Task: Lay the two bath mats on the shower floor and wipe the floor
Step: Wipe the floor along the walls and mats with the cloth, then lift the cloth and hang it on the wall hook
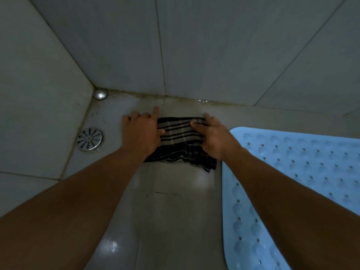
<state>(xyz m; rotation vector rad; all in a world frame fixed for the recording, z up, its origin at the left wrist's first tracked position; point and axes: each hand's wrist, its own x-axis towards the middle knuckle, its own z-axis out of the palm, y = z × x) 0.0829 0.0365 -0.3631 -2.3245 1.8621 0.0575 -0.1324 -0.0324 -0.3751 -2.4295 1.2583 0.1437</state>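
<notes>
A dark striped cloth [180,141] lies flat on the wet grey shower floor [175,211], close to the back wall. My left hand [141,131] presses on the cloth's left edge, its fingers spread partly onto the tile. Over on the cloth's right edge my right hand [212,135] presses down with straight fingers. A light blue bath mat [292,172] with holes and round suction bumps lies on the floor to the right, under my right forearm. Only one mat is in view.
A round metal floor drain [89,139] sits left of the cloth near the side wall. A small shiny metal cap [100,94] is in the corner. Tiled walls [214,55] close in at the back and left. Water glistens on the floor.
</notes>
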